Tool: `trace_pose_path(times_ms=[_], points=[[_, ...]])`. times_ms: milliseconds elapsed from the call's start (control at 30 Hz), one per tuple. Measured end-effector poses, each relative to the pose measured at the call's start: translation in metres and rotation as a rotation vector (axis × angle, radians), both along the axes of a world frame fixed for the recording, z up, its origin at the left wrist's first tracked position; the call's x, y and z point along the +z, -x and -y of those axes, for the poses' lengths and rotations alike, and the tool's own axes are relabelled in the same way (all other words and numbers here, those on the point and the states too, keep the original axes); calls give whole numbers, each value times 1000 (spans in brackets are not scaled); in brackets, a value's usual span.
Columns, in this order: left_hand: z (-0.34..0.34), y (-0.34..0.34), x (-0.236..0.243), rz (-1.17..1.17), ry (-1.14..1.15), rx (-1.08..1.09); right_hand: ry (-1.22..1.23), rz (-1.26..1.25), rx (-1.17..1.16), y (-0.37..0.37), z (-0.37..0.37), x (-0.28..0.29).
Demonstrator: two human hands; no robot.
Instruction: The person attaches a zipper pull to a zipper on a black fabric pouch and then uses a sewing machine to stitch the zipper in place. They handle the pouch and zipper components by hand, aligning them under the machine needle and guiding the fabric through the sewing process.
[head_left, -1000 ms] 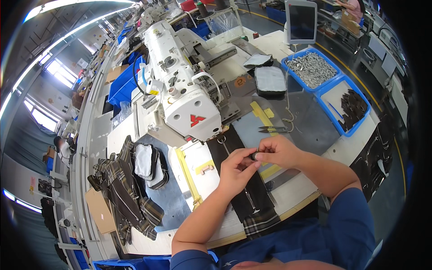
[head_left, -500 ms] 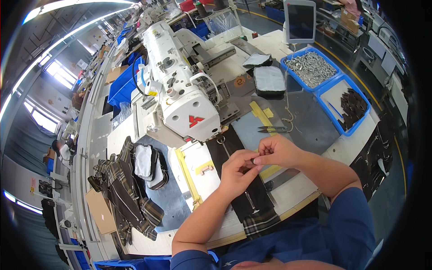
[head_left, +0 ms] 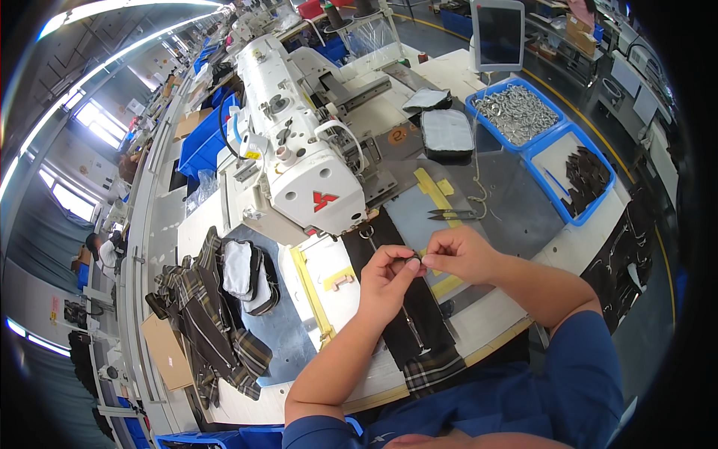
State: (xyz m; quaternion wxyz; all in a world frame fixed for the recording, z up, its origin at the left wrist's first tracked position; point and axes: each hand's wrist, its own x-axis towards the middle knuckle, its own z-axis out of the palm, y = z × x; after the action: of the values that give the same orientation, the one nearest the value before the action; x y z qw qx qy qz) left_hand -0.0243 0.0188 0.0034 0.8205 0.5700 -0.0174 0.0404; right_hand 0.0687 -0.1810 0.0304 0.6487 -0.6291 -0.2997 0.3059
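Note:
My left hand (head_left: 389, 277) pinches a small dark piece (head_left: 414, 259), too small to identify. My right hand (head_left: 456, 254) has its fingertips closed on the same piece from the right. Both are over a long dark fabric strip (head_left: 419, 337) with a silver zipper-like length on it and plaid at its near end. Above them stands a white sewing machine (head_left: 314, 172). Dark snips (head_left: 449, 215) lie just beyond my right hand, by yellow tape (head_left: 441, 196).
Left: plaid garments (head_left: 202, 307), white-and-dark pads (head_left: 241, 273), cardboard (head_left: 164, 348), blue bin (head_left: 198, 142). Right: blue trays of metal pieces (head_left: 516, 112) and dark strips (head_left: 583, 179), stacked pads (head_left: 447, 131), screen (head_left: 497, 34). People are farther off at left (head_left: 108, 254) and top right (head_left: 582, 11).
My left hand has shifted slightly left, bringing the small piece with it a little leftward, and more of the piece shows. My right hand is nearly where it was.

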Motion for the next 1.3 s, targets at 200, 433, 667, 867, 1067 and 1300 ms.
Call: trace_pose_path(times_ms=[200, 433, 667, 867, 1067, 1300], points=[[2, -1, 0, 9, 40, 6, 48, 29, -25, 1, 1, 3], [3, 0, 1, -25, 28, -9, 135, 179, -124, 1, 3, 14], [0, 0, 4, -129, 17, -151, 96, 545, -192, 4, 5, 17], [-6, 1, 1, -132, 13, -275, 26, 788, -253, 10, 1, 13], [5, 6, 0, -117, -104, -254, 93, 615, -349, 10, -1, 10], [-1, 2, -2, -83, 73, 23, 72, 563, -413, 2, 1, 12]])
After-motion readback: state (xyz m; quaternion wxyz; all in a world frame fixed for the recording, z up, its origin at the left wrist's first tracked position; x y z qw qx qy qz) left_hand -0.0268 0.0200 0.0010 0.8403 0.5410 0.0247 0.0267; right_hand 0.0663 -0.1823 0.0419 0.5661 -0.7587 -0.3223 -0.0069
